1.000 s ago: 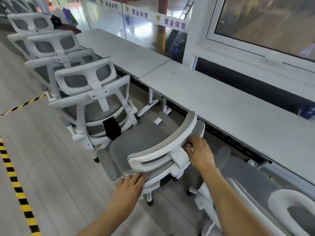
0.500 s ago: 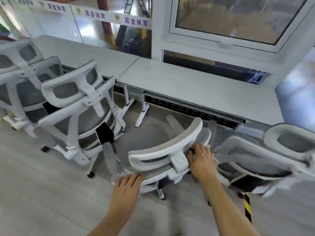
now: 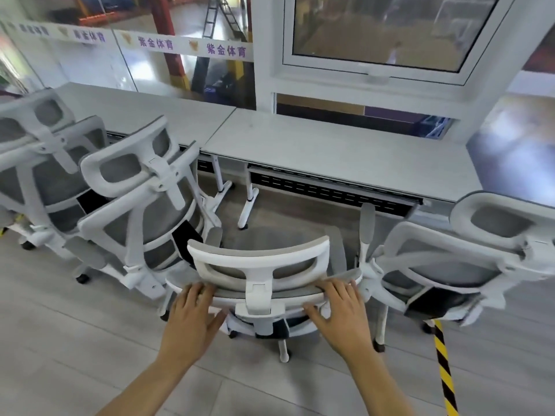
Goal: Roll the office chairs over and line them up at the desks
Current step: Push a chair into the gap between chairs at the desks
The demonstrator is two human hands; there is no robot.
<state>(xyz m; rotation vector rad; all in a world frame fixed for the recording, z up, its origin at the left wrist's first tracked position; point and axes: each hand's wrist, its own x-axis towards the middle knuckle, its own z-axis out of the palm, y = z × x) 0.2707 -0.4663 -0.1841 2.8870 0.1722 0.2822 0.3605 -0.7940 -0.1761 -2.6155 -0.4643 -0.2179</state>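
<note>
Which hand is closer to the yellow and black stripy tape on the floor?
Right. The right hand grips the chair back on the side toward the striped tape. The left hand holds the far side of it.

We see pale grey plank floor [image 3: 75, 340] carrying everything. Four white-framed grey mesh chairs stand on it on castors: middle chair [image 3: 258, 283] facing right desk [image 3: 330, 145], near-left chair [image 3: 141, 211] just beside it, far-left chair [image 3: 39, 175] beyond, right chair [image 3: 450, 259] on other side. Left desk [image 3: 144, 112] butts against right desk, white feet of both planted on floor. We spot yellow-black hazard tape [image 3: 444, 370] on floor, running under right chair.
</note>
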